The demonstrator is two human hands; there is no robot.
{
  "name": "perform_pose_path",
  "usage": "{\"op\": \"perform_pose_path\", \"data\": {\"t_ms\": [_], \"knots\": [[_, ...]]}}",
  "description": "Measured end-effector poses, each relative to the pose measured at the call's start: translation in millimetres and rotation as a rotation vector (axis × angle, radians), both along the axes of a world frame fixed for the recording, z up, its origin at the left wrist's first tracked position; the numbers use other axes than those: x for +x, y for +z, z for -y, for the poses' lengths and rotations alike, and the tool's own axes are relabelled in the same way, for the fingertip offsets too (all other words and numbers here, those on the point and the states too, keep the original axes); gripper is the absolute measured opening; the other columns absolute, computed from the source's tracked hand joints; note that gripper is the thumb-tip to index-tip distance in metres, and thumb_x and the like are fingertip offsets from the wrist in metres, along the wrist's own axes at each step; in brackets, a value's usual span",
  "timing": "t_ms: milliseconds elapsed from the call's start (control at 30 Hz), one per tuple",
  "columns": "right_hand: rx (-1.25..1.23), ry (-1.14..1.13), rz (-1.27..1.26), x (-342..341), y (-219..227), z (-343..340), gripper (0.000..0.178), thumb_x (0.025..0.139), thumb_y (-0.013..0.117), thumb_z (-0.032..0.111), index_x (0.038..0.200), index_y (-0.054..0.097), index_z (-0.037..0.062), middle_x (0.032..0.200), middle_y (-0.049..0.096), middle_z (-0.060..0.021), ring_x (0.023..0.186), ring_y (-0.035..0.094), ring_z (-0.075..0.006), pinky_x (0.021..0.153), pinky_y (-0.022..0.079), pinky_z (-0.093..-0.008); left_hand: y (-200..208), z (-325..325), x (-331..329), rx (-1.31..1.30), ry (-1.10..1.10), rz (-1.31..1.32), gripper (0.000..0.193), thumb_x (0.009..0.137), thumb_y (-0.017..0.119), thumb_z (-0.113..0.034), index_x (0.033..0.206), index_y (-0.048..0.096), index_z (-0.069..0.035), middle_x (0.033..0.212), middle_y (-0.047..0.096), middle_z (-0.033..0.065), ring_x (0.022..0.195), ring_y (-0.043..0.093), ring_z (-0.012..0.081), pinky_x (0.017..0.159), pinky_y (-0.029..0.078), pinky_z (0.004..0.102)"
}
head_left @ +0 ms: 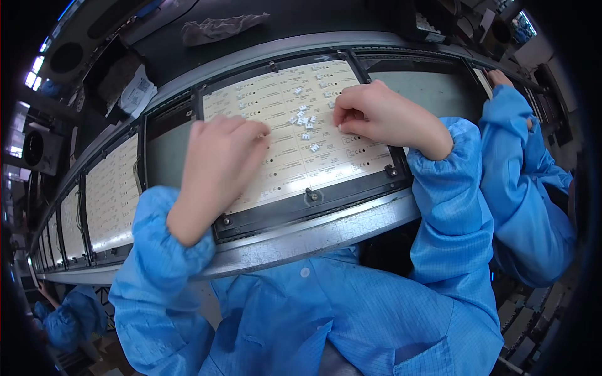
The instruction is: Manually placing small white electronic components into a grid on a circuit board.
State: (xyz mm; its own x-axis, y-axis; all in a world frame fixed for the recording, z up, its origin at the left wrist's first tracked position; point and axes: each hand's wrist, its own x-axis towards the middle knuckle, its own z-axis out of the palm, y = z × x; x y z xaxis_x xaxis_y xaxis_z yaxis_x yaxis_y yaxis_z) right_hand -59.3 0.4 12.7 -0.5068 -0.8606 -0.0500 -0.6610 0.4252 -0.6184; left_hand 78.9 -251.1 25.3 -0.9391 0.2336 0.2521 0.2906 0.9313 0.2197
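Note:
A cream-coloured printed circuit board panel (pixel 291 164) lies in a black frame (pixel 313 195) in front of me. Small white connectors (pixel 305 120) are scattered loosely over its middle, and others stand in columns towards its far side. Over the panel's left part, my left hand (pixel 221 153) is closed, its thumb and fingers together near the surface; what they hold is too small or hidden to make out. My right hand (pixel 379 114) pinches at the panel's right part, with a small white connector (pixel 340 128) at its fingertips.
A metal rail (pixel 307 235) runs along the near side of the line. More framed panels (pixel 111 191) continue to the left. Crumpled plastic (pixel 224 28) lies on the dark surface beyond. At the right, another person's blue sleeve (pixel 511 156) reaches towards the line.

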Motion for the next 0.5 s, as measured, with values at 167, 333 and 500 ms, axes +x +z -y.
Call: {"op": "perform_pose_path", "data": {"t_ms": [167, 333, 500], "knots": [[-0.057, 0.026, -0.055, -0.2, -6.1, -4.5, 0.009, 0.085, 0.071, 0.005, 0.092, 0.069, 0.0001, 0.086, 0.069, -0.0124, 0.076, 0.068, -0.0252, 0.067, 0.054, -0.0328, -11.2, -26.1, -31.3, -0.002, 0.001, 0.048, 0.012, 0.087, 0.071, -0.019, 0.096, 0.071, -0.011, 0.093, 0.069, 0.0037, 0.092, 0.064, 0.025, 0.085, 0.04, 0.0406], [-0.043, 0.01, -0.024, -1.2, -3.1, -6.6, 0.009, 0.085, 0.071, 0.005, 0.092, 0.069, 0.0001, 0.085, 0.069, -0.013, 0.076, 0.068, -0.0249, 0.067, 0.054, -0.0328, -19.8, -27.2, -41.5, -0.04, -0.011, 0.067, 0.011, 0.088, 0.07, -0.021, 0.095, 0.071, -0.011, 0.091, 0.068, 0.0047, 0.091, 0.064, 0.0246, 0.083, 0.04, 0.041], [-0.048, 0.003, -0.018, -3.1, -5.1, -3.1, 0.01, 0.084, 0.072, 0.006, 0.091, 0.068, 0.0001, 0.085, 0.07, -0.0126, 0.074, 0.068, -0.0256, 0.065, 0.054, -0.0335, -10.4, -24.7, -41.6, 0.016, -0.018, 0.092, 0.007, 0.089, 0.066, -0.014, 0.093, 0.07, -0.011, 0.083, 0.067, 0.006, 0.086, 0.064, 0.0256, 0.081, 0.041, 0.0413]]}}
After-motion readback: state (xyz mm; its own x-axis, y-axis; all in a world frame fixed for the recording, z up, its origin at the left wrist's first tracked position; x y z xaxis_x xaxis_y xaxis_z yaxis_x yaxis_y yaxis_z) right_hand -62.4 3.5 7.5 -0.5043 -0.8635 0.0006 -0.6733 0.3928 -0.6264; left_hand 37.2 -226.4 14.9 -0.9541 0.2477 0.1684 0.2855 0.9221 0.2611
